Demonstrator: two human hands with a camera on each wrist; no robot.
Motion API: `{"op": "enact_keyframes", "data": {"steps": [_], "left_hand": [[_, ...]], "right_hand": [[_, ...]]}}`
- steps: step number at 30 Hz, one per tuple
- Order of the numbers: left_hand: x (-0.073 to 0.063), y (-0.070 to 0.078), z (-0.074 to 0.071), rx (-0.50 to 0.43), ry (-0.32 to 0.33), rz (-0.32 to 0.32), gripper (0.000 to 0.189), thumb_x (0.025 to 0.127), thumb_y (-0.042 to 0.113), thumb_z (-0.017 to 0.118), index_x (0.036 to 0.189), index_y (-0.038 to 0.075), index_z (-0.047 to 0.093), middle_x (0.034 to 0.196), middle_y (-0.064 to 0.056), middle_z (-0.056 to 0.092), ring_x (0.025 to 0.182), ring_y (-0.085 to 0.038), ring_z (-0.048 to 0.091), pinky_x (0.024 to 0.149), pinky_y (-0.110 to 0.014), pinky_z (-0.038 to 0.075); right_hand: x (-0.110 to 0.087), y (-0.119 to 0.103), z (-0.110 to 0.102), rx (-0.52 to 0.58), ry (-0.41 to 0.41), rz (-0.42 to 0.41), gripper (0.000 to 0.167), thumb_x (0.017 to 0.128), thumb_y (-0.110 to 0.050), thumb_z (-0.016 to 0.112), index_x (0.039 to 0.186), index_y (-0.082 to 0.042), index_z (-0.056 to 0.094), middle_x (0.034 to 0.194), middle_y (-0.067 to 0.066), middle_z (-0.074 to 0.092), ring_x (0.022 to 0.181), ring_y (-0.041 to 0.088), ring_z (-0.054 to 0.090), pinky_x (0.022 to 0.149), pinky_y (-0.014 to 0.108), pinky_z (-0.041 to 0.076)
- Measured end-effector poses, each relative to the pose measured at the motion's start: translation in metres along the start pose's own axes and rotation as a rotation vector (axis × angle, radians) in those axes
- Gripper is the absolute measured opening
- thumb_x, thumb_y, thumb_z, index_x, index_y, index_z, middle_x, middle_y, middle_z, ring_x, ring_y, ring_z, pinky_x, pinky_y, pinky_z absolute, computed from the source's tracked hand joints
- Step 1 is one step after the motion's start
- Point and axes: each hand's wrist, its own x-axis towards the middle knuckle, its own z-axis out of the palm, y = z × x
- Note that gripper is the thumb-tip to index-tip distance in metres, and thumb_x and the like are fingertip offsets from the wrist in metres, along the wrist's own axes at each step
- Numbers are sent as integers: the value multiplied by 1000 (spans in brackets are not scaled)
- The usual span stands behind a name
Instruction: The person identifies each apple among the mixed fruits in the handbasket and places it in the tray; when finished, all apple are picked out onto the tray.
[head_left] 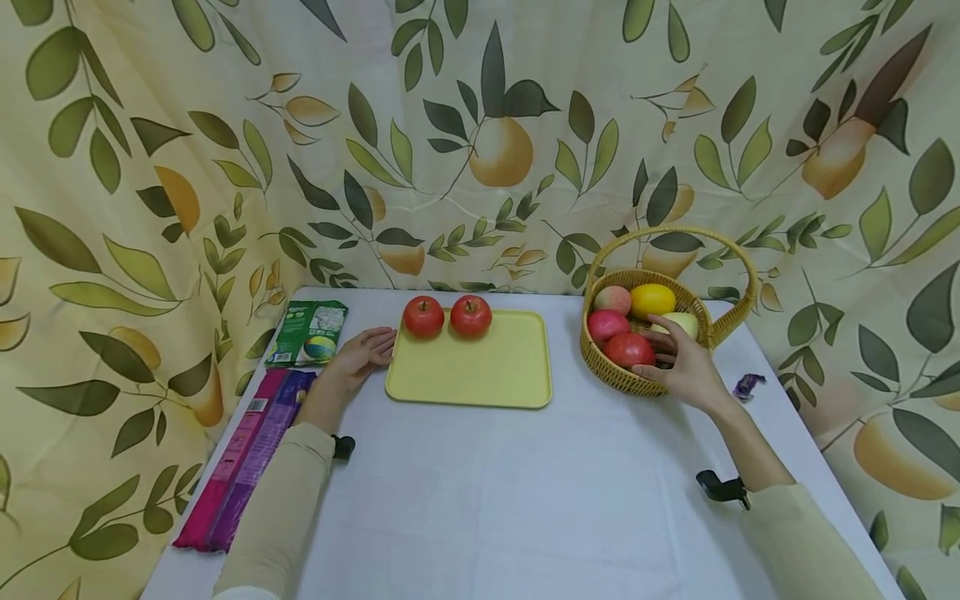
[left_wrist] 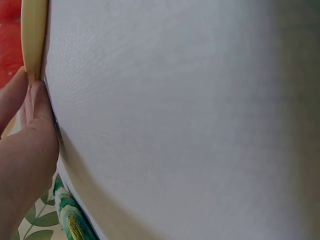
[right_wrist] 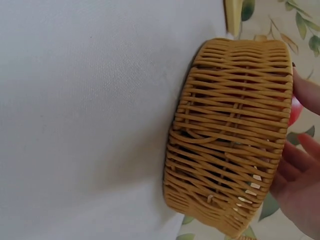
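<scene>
Right hand: the right hand (head_left: 686, 367) reaches over the near rim of the round woven wicker basket with a hoop handle (head_left: 609, 371), fingers loosely curved over a red apple (head_left: 628, 348); a closed grasp cannot be told.
Red apple: at the basket's near side, round, no clear long axis; its stem end is hidden.
Other fruit in basket: a pink apple (head_left: 606, 323), a blushed apple (head_left: 613, 298), a yellow fruit (head_left: 652, 299) and a pale green fruit (head_left: 682, 323).
Left hand: the left hand (head_left: 362, 354) lies flat and relaxed, fingertips at the left edge of the pale yellow rectangular plastic tray (head_left: 480, 367), holding nothing.
Tray: left of the basket, long axis running left to right; two red apples (head_left: 447, 317) sit along its far edge, the near part bare.
Open room: white tablecloth (head_left: 525, 492) lies between tray and basket.
Edges: left of the tray, a green snack bag (head_left: 309, 333) and a magenta-purple long packet (head_left: 243, 454); right of the basket, a small purple wrapper (head_left: 748, 385).
Left wrist view: the fingers (left_wrist: 30, 145) meet the tray rim (left_wrist: 34, 40).
Right wrist view: the basket's woven wall (right_wrist: 232, 135) side-on, its contents mostly hidden.
</scene>
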Motion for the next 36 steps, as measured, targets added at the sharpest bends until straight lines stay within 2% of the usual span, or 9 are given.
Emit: {"op": "enact_keyframes", "data": {"steps": [6, 8, 11, 13, 15, 18, 25, 28, 36], "left_hand": [[-2, 1, 1, -14, -1, 0, 80, 90, -33, 45, 161, -5, 22, 167, -24, 29, 154, -33, 32, 109, -31, 49], [-2, 1, 1, -13, -3, 3, 80, 90, -33, 44, 161, -5, 21, 167, -24, 28, 154, -33, 31, 110, -31, 49], [-2, 1, 1, -11, -6, 5, 80, 90, -32, 44, 161, -5, 20, 168, -24, 27, 155, -33, 31, 111, -31, 48], [-2, 1, 1, -13, -5, 4, 80, 90, -32, 45, 161, -5, 20, 168, -24, 27, 155, -33, 31, 111, -32, 47], [-2, 1, 1, -17, -2, 1, 80, 90, -32, 45, 162, -4, 21, 168, -23, 28, 154, -33, 31, 112, -33, 46], [-2, 0, 1, -17, 2, 2, 80, 90, -32, 46, 162, -4, 21, 168, -23, 29, 154, -32, 32, 113, -34, 45], [-1, 0, 1, -15, 11, -4, 80, 90, -32, 46, 162, -3, 22, 167, -23, 29, 154, -32, 32, 112, -32, 46], [0, 0, 0, -15, 16, -3, 81, 90, -32, 46, 162, -3, 23, 167, -22, 30, 154, -32, 33, 112, -32, 47], [-3, 2, 2, 1, 0, 2, 80, 91, -31, 46, 162, -4, 20, 168, -23, 28, 155, -32, 31, 116, -35, 42]], "right_hand": [[-4, -1, 0, 17, 42, 30, 90, 92, -14, 82, 163, -7, 27, 146, 29, 56, 123, 47, 61, 105, 60, 48], [-6, -2, -2, 45, 54, 47, 89, 94, -16, 80, 163, -6, 26, 146, 29, 56, 124, 47, 61, 105, 50, 52], [-8, -3, -6, 93, 64, 76, 89, 96, -20, 78, 164, -6, 23, 145, 31, 56, 125, 49, 60, 99, 25, 56], [-9, -4, -9, 125, 70, 99, 89, 97, -23, 77, 164, -5, 22, 145, 32, 55, 127, 51, 58, 92, 10, 52], [-9, -5, -11, 150, 80, 126, 89, 98, -26, 76, 164, -5, 22, 145, 32, 55, 129, 51, 57, 87, 5, 49], [-10, -6, -13, 176, 90, 162, 88, 99, -29, 74, 164, -3, 21, 145, 32, 55, 126, 41, 61, 86, 4, 49], [-13, -9, -16, 233, 103, 213, 89, 100, -33, 72, 165, -5, 19, 148, 33, 52, 105, -5, 58, 85, 6, 50], [-11, -13, -16, 300, 116, 218, 88, 101, -31, 71, 166, -6, 18, 146, 32, 53, 97, -8, 63, 84, 10, 55], [-6, -28, -17, 573, 131, 243, 87, 98, -23, 75, 164, -3, 21, 124, 10, 55, 89, 3, 73, 83, 26, 62]]}}
